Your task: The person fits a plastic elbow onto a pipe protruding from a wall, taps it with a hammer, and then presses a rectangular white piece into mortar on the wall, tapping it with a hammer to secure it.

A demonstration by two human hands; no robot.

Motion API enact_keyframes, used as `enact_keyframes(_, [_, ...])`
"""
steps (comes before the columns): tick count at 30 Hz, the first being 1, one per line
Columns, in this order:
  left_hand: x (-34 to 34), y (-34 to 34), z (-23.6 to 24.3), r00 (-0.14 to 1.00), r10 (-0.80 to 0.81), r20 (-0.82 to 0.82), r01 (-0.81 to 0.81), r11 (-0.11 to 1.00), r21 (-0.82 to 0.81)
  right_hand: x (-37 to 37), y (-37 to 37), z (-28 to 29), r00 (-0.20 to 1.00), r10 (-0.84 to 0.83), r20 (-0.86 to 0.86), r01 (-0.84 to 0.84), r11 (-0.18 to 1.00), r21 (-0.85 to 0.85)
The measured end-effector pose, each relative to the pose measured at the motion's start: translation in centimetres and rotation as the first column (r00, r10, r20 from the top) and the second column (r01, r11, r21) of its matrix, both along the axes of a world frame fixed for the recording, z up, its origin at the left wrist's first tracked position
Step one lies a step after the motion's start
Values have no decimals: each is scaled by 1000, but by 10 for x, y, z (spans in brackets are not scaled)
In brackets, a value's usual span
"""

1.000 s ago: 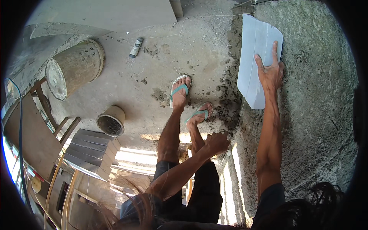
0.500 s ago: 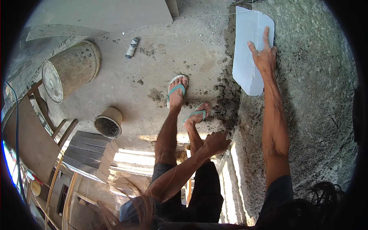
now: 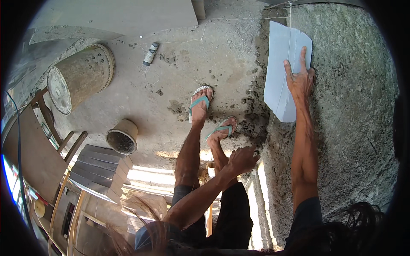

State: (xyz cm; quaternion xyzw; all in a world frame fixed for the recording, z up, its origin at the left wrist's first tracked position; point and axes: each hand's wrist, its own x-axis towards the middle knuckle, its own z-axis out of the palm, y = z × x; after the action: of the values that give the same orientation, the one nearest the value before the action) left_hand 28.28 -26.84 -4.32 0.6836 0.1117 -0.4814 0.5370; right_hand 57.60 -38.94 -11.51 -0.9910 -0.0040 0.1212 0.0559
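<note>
A pale grey-blue flat sheet (image 3: pixel 277 64), rounded at one corner, lies against the rough cement surface at the right. My right hand (image 3: pixel 301 81) holds it along its right edge, thumb and forefinger stretched over its face. A thin white string (image 3: pixel 289 38) runs lengthwise across the sheet and on toward my left hand (image 3: pixel 243 161). The fingers of that hand are curled closed over my knees, close to the string's line. What they hold, if anything, is hidden.
Crumbled wet mortar (image 3: pixel 254 117) lies along the foot of the cement surface, beside my sandalled feet (image 3: pixel 200 102). At the left are a large bucket (image 3: pixel 81 77) on its side, a smaller bucket (image 3: pixel 122 134), a string spool (image 3: pixel 150 53) and stacked grey slabs (image 3: pixel 96 168).
My right hand and the sheet have moved a little toward me together, and the sheet has tilted slightly. My left hand stays nearly in place. The whole view has shifted slightly.
</note>
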Motion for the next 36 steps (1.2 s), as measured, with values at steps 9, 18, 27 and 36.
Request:
enact_keyframes(9, [4, 1, -3, 1000, 1, 2, -1, 1000, -21, 46, 10, -15, 998, 32, 49, -30, 999, -39])
enact_keyframes(18, [21, 14, 0, 999, 43, -10, -43, 999, -21, 14, 3, -2, 997, -17, -78, 12, 998, -67])
enact_keyframes(27, [32, 6, 7, 996, 23, -85, -27, 999, -43, 54, 18, -28, 981, 118, 154, -107, 991, -74])
enact_keyframes(36, [29, 4, 8, 997, -9, -83, 4, 998, -55, 45, 12, 3, 990, 21, -141, -35, 995, -95])
